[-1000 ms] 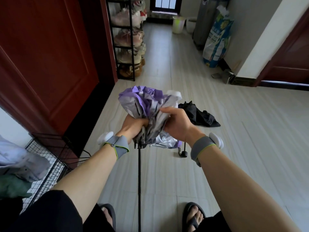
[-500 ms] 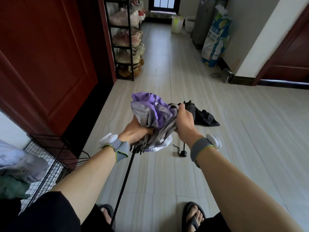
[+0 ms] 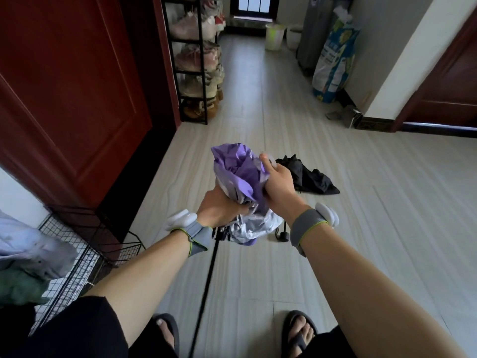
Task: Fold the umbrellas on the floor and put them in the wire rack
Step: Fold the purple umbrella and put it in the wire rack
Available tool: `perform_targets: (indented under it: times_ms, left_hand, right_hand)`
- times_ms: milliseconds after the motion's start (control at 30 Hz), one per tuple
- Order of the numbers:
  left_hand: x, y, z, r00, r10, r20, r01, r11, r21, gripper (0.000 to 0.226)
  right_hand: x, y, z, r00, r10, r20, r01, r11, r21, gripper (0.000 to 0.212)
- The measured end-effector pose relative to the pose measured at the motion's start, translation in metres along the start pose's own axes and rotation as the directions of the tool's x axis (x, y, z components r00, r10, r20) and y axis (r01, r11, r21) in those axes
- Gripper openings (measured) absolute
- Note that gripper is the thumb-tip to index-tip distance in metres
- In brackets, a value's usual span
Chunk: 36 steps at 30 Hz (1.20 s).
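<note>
A purple and silver umbrella point(image 3: 238, 171) is bunched up in front of me, its black shaft running down toward my feet. My left hand point(image 3: 219, 209) grips the canopy near its lower end where the ribs gather. Higher up, my right hand point(image 3: 278, 182) is wrapped around the purple fabric from the right side. A black umbrella point(image 3: 308, 177) lies crumpled on the floor just behind my right hand. The black wire rack point(image 3: 77, 251) stands at the lower left against the wall.
A pale blue and a green bundle point(image 3: 28, 259) sit in the wire rack. The red door point(image 3: 67, 94) is to the left, a black shoe shelf point(image 3: 198, 60) beyond it. A printed sack point(image 3: 335, 60) leans on the right wall. My sandalled feet are below.
My right hand has slid up and around the purple canopy, gathering the fabric tighter. The bundle has shifted slightly right and the shaft has swung back toward vertical.
</note>
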<state>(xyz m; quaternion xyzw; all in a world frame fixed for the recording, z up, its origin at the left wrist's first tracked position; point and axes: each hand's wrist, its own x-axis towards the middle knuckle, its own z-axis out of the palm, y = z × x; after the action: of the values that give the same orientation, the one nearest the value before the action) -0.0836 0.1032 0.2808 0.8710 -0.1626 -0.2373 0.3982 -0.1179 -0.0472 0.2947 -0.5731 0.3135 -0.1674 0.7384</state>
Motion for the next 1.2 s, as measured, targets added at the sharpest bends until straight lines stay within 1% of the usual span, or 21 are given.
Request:
perform_targets:
  times_ms: [33,100,133,200,267,300,400,467,600,667,733,800,833,867,900,933,967,1033,1100,1200]
  left_hand:
    - [0.001,-0.001,-0.001,0.999,-0.021,-0.039,0.021,1.0,-0.012,0.092]
    - [0.002,-0.002,-0.005,0.993,-0.056,-0.103,0.055,0.998,-0.011,0.097]
    - [0.003,-0.003,-0.007,0.988,-0.076,-0.134,0.077,0.997,-0.002,0.096]
    - [0.008,-0.008,-0.013,0.972,-0.119,-0.201,0.123,0.992,0.01,0.092]
    - [0.012,-0.01,-0.018,0.953,-0.162,-0.257,0.169,0.986,0.004,0.088]
    - [0.013,-0.011,-0.02,0.943,-0.186,-0.278,0.191,0.982,-0.009,0.084]
    - [0.017,-0.014,-0.028,0.924,-0.236,-0.3,0.227,0.972,-0.064,0.08]
    - [0.018,-0.016,-0.031,0.923,-0.246,-0.296,0.226,0.969,-0.103,0.08]
    - [0.02,-0.016,-0.032,0.93,-0.224,-0.292,0.199,0.974,-0.112,0.078]
    - [0.019,-0.013,-0.031,0.937,-0.203,-0.285,0.18,0.978,-0.104,0.077]
    - [0.019,-0.01,-0.027,0.94,-0.19,-0.284,0.169,0.981,-0.097,0.079]
    - [0.018,-0.004,-0.023,0.932,-0.198,-0.305,0.18,0.98,-0.087,0.08]
    - [0.017,-0.002,-0.022,0.926,-0.202,-0.318,0.186,0.979,-0.081,0.08]
    - [0.017,-0.001,-0.021,0.927,-0.192,-0.322,0.177,0.981,-0.076,0.08]
    - [0.016,0.0,-0.02,0.936,-0.168,-0.31,0.155,0.986,-0.066,0.082]
    - [0.016,-0.001,-0.02,0.946,-0.14,-0.292,0.13,0.99,-0.054,0.083]
    - [0.016,-0.002,-0.021,0.953,-0.121,-0.277,0.113,0.993,-0.046,0.084]
    - [0.016,-0.004,-0.022,0.956,-0.115,-0.27,0.106,0.993,-0.049,0.083]
    - [0.016,-0.002,-0.021,0.949,-0.135,-0.285,0.124,0.991,-0.056,0.081]
    - [0.017,-0.001,-0.022,0.928,-0.178,-0.326,0.164,0.984,-0.073,0.079]
  right_hand:
    - [0.0,0.0,-0.003,1.0,-0.014,-0.006,0.014,0.999,-0.047,0.039]
    - [0.002,0.001,-0.011,0.996,-0.042,-0.075,0.03,0.987,-0.158,0.043]
    - [0.003,0.002,-0.016,0.991,-0.056,-0.119,0.032,0.98,-0.198,0.039]
    - [0.0,0.0,-0.027,0.985,-0.062,-0.163,0.029,0.98,-0.196,0.027]
    - [-0.004,-0.001,-0.035,0.986,-0.067,-0.154,0.034,0.978,-0.205,0.022]
    - [-0.006,-0.001,-0.037,0.988,-0.071,-0.139,0.035,0.968,-0.247,0.023]
    - [-0.012,-0.001,-0.039,0.995,-0.068,-0.076,0.042,0.952,-0.304,0.027]
    - [-0.011,-0.001,-0.041,0.996,-0.062,-0.061,0.039,0.946,-0.322,0.021]
    - [-0.007,-0.001,-0.045,0.987,-0.107,-0.117,0.045,0.896,-0.441,0.015]
    - [-0.008,-0.003,-0.046,0.979,-0.149,-0.138,0.071,0.889,-0.453,0.026]
    - [-0.007,-0.003,-0.044,0.971,-0.209,-0.12,0.136,0.886,-0.443,0.043]
    - [-0.005,-0.001,-0.039,0.952,-0.286,-0.107,0.182,0.813,-0.553,0.068]
    - [-0.006,-0.001,-0.036,0.938,-0.331,-0.105,0.202,0.765,-0.611,0.077]
    - [-0.008,0.0,-0.033,0.926,-0.364,-0.098,0.22,0.734,-0.643,0.079]
    - [-0.008,0.0,-0.032,0.924,-0.374,-0.076,0.239,0.722,-0.649,0.073]
    - [-0.008,-0.001,-0.032,0.933,-0.357,-0.035,0.253,0.724,-0.641,0.06]
    - [-0.009,-0.001,-0.031,0.952,-0.305,0.015,0.245,0.734,-0.633,0.047]
    - [-0.009,0.003,-0.031,0.975,-0.205,0.081,0.211,0.755,-0.621,0.032]
    - [-0.007,0.007,-0.031,0.982,-0.164,0.092,0.187,0.802,-0.567,0.023]
    - [-0.009,0.005,-0.03,0.979,-0.163,0.12,0.201,0.853,-0.482,0.017]
